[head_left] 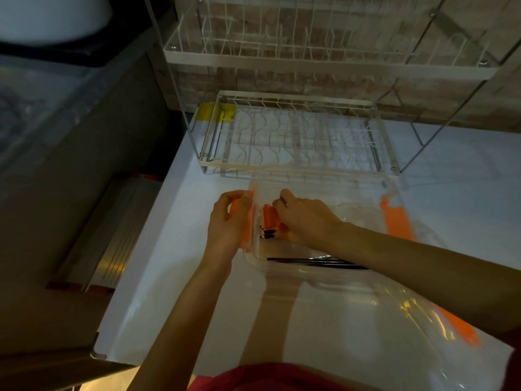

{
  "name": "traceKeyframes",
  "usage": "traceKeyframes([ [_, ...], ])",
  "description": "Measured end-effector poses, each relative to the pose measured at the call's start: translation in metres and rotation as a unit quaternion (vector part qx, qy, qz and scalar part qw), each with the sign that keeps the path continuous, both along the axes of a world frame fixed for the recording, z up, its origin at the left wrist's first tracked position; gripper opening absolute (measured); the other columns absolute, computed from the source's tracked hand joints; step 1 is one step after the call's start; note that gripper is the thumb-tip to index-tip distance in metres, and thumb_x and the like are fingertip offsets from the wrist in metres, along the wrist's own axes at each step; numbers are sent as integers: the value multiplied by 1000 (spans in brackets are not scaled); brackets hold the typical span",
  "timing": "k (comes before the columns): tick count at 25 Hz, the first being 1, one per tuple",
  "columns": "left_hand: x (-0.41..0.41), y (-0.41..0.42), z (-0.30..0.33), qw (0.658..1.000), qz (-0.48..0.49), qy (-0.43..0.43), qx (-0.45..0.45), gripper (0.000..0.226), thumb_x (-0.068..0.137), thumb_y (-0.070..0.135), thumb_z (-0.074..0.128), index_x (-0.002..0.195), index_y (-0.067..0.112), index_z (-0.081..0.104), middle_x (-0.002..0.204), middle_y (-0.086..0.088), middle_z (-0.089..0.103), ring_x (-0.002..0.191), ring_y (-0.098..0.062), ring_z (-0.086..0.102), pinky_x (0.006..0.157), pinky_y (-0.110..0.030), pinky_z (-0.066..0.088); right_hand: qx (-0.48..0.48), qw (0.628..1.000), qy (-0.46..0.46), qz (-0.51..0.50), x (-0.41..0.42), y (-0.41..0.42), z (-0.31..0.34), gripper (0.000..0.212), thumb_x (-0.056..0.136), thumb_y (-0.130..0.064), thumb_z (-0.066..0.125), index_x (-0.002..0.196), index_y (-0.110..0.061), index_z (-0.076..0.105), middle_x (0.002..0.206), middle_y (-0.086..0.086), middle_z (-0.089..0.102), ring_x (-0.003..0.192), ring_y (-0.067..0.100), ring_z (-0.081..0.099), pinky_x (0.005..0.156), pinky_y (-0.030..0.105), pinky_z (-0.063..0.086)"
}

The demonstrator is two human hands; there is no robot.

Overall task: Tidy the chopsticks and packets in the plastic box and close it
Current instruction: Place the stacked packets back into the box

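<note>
Head view: a clear plastic box (324, 244) with orange latches is seen open on the white counter (158, 249), just before a wire dish rack (293, 136). Its left wall is pinched by the left hand (228, 221) at the orange latch (244, 230). Red-orange sauce packets (271, 218) inside are gripped by the right hand (304, 218); black chopsticks (315, 263) lie along the near wall. The packets are judged light, soft and slippery, best taken by their edges; the chopsticks stiff, best gathered mid-length. A clear lid (394, 320) lies nearer the person.
</note>
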State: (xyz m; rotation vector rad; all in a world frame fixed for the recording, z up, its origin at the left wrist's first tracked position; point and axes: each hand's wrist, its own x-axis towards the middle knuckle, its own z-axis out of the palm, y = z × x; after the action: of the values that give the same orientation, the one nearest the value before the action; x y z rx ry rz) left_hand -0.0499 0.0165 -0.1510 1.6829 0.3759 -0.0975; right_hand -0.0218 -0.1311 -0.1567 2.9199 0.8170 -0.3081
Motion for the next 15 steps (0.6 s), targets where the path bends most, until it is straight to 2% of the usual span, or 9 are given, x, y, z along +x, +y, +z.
traceKeyframes([
  [4,-1,0,1,1000,-4,-1,0,30,88,40,48,109,21,57,114,-4,61,100,-18,60,74,-27,51,13,1000,-4,-3,-1,-6,3,49,87,-36,54,123,-5,41,128,13,42,88,28,59,56,30,35],
  [10,-2,0,3,1000,-7,-10,2,27,89,38,46,107,21,57,110,-1,62,91,-9,60,63,-21,48,42,999,3,-35,2,-3,2,35,89,-23,52,117,-5,43,115,13,50,79,30,59,55,31,34],
  [13,-2,0,4,1000,-13,-14,15,28,90,38,46,109,20,56,111,-1,61,86,-5,59,59,-18,46,41,999,13,-32,1,-5,5,39,88,-31,52,118,-6,43,115,13,49,81,31,59,57,32,35],
  [15,-1,1,6,999,-17,-19,37,27,91,34,46,111,19,55,117,-4,59,90,-9,59,64,-21,50,42,999,5,-31,-1,-9,10,42,88,-36,50,118,-8,44,115,11,51,83,29,59,58,32,37],
])
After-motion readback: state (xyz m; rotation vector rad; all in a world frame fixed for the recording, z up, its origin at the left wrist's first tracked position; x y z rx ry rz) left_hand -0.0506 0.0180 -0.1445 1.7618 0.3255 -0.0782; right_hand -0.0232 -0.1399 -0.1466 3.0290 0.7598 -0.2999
